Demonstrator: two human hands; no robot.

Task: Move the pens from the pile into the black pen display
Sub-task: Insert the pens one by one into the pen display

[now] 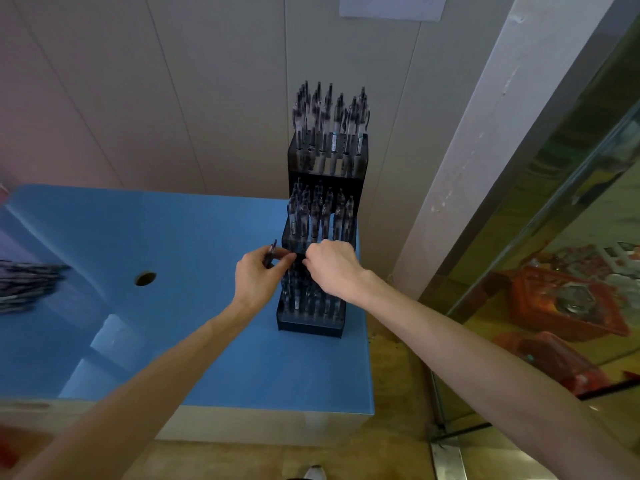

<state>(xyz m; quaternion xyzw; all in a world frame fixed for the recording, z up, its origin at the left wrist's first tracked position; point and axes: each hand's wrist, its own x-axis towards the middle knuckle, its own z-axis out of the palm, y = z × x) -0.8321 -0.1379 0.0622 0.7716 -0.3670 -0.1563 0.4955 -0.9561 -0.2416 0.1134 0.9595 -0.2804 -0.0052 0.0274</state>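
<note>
Landmark: the black pen display (323,202), a three-step rack standing at the far right corner of the blue worktop (180,237), against the wall.
Top step of the display: filled with upright pens (330,116), clips uppermost; no vacant hole can be made out.
Middle step: also stocked with upright pens, closely spaced.
Bottom step: partly stocked; its upper part is hidden behind both hands, so the count of free holes cannot be told.
Pile (29,285): a blurred heap of dark pens lying well to the left of the display, at the worktop's left edge; a fair number remain.
Progress, as a judgement: most of the display appears loaded, with the bottom step in hand and the remaining pile still to be moved.
Left hand (258,275): just left of the display's bottom step, fingers curled round one or more pens, the end of one (273,249) projecting above the thumb.
Right hand (330,265): directly over the bottom step, knuckles up, fingertips curled downward toward the holes; whether they pinch a pen cannot be told.
Pen appearance: slim, with clear barrels, dark grips and dark clips; finer detail is too small to read.
Worktop hole (145,278): a round opening between the pile and the display.
</note>
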